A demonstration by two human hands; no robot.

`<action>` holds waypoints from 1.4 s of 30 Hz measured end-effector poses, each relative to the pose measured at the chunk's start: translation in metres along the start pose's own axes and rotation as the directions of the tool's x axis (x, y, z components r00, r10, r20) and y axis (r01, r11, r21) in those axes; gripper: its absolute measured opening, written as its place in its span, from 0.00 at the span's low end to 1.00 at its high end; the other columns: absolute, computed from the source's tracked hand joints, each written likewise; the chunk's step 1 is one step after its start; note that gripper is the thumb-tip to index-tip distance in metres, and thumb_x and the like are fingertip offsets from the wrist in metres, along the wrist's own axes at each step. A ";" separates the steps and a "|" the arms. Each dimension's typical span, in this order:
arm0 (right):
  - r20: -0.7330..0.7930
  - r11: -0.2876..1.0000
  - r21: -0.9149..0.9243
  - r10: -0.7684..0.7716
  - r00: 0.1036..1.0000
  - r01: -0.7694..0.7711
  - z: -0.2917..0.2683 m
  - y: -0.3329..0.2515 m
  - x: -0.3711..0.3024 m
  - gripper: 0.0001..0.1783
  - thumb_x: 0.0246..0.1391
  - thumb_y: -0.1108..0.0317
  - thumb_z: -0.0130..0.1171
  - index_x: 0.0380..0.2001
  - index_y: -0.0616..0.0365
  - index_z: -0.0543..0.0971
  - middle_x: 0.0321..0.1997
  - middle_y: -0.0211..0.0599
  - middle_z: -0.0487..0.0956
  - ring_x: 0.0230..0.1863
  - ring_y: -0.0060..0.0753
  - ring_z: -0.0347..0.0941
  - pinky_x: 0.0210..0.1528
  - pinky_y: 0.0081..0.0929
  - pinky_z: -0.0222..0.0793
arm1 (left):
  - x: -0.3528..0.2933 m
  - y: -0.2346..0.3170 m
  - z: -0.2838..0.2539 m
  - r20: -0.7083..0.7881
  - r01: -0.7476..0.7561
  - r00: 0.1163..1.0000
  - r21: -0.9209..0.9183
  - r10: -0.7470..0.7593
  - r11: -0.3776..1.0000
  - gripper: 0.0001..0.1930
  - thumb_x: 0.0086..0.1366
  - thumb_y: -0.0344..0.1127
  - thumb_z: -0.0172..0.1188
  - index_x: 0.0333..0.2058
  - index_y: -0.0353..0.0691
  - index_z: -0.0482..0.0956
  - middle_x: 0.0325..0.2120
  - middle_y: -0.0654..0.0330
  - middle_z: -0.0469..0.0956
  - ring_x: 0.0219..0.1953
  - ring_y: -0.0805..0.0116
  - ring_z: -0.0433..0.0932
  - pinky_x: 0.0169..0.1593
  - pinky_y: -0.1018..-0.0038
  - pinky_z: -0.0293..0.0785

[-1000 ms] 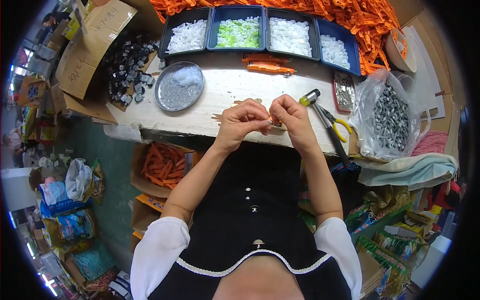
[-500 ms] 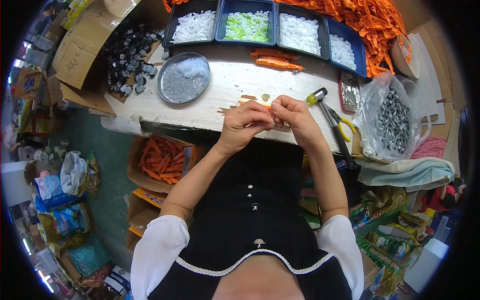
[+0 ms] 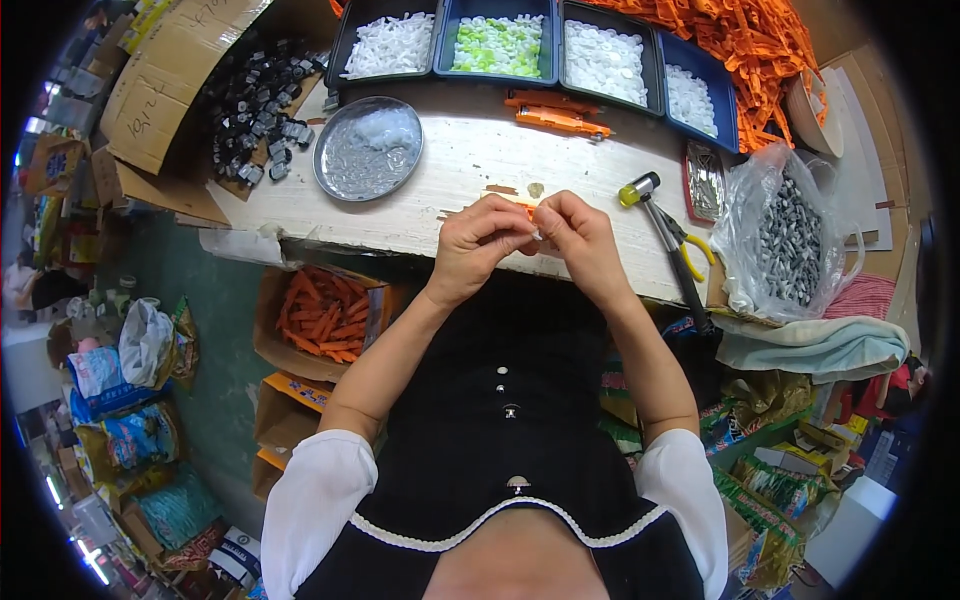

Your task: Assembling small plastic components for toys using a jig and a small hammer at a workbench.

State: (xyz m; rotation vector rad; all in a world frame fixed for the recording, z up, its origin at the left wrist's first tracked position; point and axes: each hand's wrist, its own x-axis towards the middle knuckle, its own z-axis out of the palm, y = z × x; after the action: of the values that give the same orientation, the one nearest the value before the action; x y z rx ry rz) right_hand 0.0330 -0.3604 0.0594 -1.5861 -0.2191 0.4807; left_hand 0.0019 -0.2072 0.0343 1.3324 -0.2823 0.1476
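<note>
My left hand [image 3: 476,248] and my right hand [image 3: 582,245] meet over the near edge of the white worktable [image 3: 470,150]. Both are closed in a pinch around a small orange plastic part [image 3: 529,210], mostly hidden by the fingers. A tiny white piece [image 3: 538,236] shows between the fingertips. Beyond the hands, orange plastic bodies [image 3: 562,121] lie side by side. To the left stands a round metal dish [image 3: 350,172] with clear, glistening contents. A hammer [image 3: 663,235] with a yellowish head lies to the right, next to yellow-handled pliers [image 3: 695,250].
Dark bins [image 3: 655,108] of small white and green pieces line the back, beside an orange heap [image 3: 740,60]. Black parts [image 3: 250,120] lie at left. A red tray [image 3: 704,180] and plastic bag [image 3: 785,235] of grey parts stand right. Below is a box [image 3: 270,345] of orange pieces.
Both hands stay pinched together and have shifted slightly left. A tiny white piece now shows between the fingertips. The surroundings moved a little in view.
</note>
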 end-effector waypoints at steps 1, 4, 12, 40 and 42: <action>-0.068 0.977 -0.191 -0.111 0.991 0.097 0.001 0.002 0.000 0.10 0.58 0.67 0.49 0.27 0.62 0.72 0.23 0.28 0.71 0.25 0.19 0.66 0.28 0.18 0.63 | 0.000 0.000 -0.001 0.005 0.005 1.000 0.010 -0.005 1.000 0.04 0.54 0.18 0.56 0.29 0.31 0.77 0.30 0.59 0.73 0.30 0.72 0.76 0.33 0.80 0.77; -0.048 0.845 -0.432 -0.370 0.928 0.315 -0.001 0.003 0.000 0.07 0.56 0.69 0.51 0.28 0.63 0.73 0.23 0.32 0.72 0.25 0.22 0.67 0.29 0.20 0.63 | 0.002 0.000 -0.001 0.012 0.011 1.000 0.028 -0.012 1.000 0.04 0.55 0.19 0.55 0.31 0.31 0.76 0.32 0.58 0.72 0.32 0.70 0.76 0.35 0.78 0.78; 0.080 0.594 -0.639 -0.581 0.810 0.489 -0.012 -0.007 -0.007 0.04 0.46 0.75 0.57 0.28 0.60 0.74 0.25 0.34 0.73 0.26 0.30 0.67 0.30 0.23 0.59 | 0.010 -0.006 -0.004 0.037 -0.153 0.988 0.330 0.149 0.931 0.06 0.54 0.20 0.56 0.32 0.33 0.76 0.32 0.59 0.74 0.32 0.73 0.75 0.34 0.80 0.74; 0.181 0.509 -0.745 -0.469 0.864 0.432 -0.041 0.017 0.010 0.12 0.42 0.76 0.57 0.34 0.52 0.78 0.29 0.30 0.71 0.37 0.31 0.66 0.38 0.28 0.53 | 0.059 0.010 -0.017 0.340 -0.115 0.844 0.871 -0.415 0.478 0.10 0.44 0.36 0.65 0.26 0.45 0.76 0.31 0.65 0.71 0.41 0.64 0.65 0.48 0.65 0.54; 0.132 0.529 -0.727 -0.518 0.845 0.438 -0.059 0.017 0.010 0.11 0.43 0.76 0.57 0.33 0.53 0.78 0.29 0.31 0.72 0.36 0.32 0.67 0.38 0.28 0.54 | 0.061 0.017 -0.015 0.415 -0.244 0.823 0.875 -0.388 0.419 0.09 0.44 0.36 0.64 0.26 0.44 0.76 0.30 0.64 0.71 0.40 0.63 0.66 0.47 0.64 0.55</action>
State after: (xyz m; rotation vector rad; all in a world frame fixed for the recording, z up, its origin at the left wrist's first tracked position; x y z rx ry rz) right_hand 0.0650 -0.4108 0.0415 -2.2290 -0.8468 -0.1838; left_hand 0.0578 -0.1919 0.0647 2.5310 -0.7254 -0.2521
